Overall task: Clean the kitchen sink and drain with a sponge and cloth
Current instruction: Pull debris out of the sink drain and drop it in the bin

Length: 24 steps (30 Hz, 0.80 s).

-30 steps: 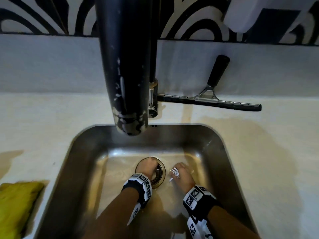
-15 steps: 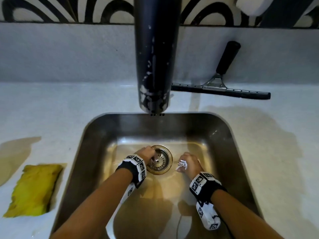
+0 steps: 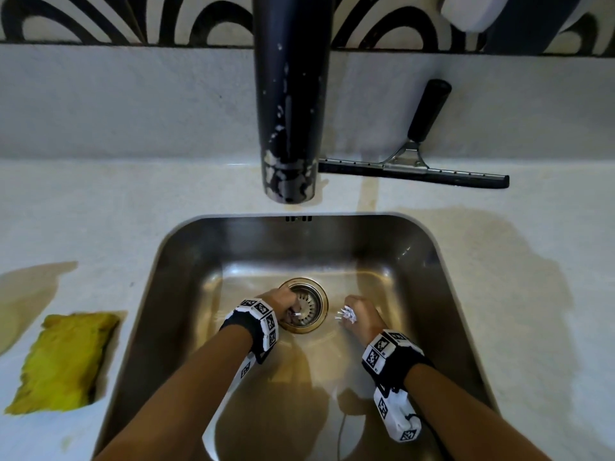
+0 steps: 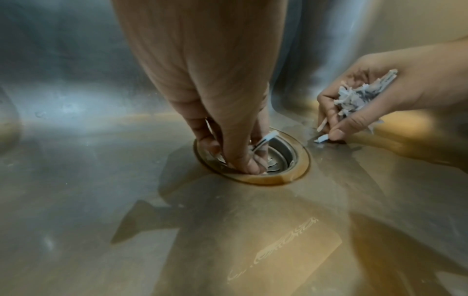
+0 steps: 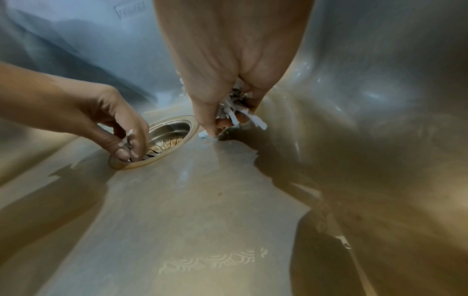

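Both hands are down in the steel sink (image 3: pixel 186 261). My left hand (image 3: pixel 283 302) reaches into the round drain strainer (image 3: pixel 311 302) and pinches a thin white scrap (image 4: pixel 266 138) at its left edge. My right hand (image 3: pixel 361 314) sits just right of the drain, curled round a bunch of white paper-like shreds (image 4: pixel 359 98), thumb tip on another scrap (image 4: pixel 321 138) on the sink floor. In the right wrist view the shreds (image 5: pixel 238 108) poke out below the fist, with the drain strainer (image 5: pixel 167 138) to its left. A yellow sponge (image 3: pixel 63 361) lies on the counter left of the sink.
A black tap spout (image 3: pixel 289 94) hangs over the back of the sink. A black-handled squeegee (image 3: pixel 416 171) lies on the pale counter (image 3: pixel 100 211) behind the basin, against the wall. Wet patches mark the counter at left and right. The sink floor is wet.
The head view has drifted, so tap and sink sit further right and the sponge shows more. Both hands stay at the drain; the left hand now has a scrap between its fingertips.
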{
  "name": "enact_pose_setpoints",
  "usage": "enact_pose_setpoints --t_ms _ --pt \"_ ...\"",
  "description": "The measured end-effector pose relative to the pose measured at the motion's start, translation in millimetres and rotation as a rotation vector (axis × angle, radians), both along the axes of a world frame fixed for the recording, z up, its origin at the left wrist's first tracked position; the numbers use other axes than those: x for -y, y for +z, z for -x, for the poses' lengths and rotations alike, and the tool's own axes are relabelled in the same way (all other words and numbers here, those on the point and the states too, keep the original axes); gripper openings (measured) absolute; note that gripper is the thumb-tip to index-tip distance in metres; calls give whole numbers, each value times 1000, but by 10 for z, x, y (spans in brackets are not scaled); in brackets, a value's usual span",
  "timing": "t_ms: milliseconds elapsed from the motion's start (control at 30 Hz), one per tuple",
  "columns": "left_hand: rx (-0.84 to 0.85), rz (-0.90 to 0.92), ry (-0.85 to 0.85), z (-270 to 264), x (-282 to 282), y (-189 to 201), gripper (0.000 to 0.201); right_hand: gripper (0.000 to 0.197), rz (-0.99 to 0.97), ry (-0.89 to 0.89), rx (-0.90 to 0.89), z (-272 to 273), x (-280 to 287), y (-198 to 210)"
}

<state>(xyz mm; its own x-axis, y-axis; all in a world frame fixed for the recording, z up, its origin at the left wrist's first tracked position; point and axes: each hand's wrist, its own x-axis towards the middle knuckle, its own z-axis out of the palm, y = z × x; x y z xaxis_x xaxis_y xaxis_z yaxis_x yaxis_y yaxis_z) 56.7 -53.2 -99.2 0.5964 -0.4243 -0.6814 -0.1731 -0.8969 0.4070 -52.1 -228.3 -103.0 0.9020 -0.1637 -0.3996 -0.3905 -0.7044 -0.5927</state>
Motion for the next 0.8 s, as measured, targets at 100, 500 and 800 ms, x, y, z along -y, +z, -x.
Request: enact_pose_setpoints --t_ms 100,500,800 --pt "29 -46 -38 32 -29 -26 25 10 11 -6 -1 27 -3 12" --pt "219 101 12 283 -144 701 29 18 85 -17 -27 97 -229 737" --pt "282 305 -72 994 -99 1444 31 27 115 -67 15 568 -530 1298"
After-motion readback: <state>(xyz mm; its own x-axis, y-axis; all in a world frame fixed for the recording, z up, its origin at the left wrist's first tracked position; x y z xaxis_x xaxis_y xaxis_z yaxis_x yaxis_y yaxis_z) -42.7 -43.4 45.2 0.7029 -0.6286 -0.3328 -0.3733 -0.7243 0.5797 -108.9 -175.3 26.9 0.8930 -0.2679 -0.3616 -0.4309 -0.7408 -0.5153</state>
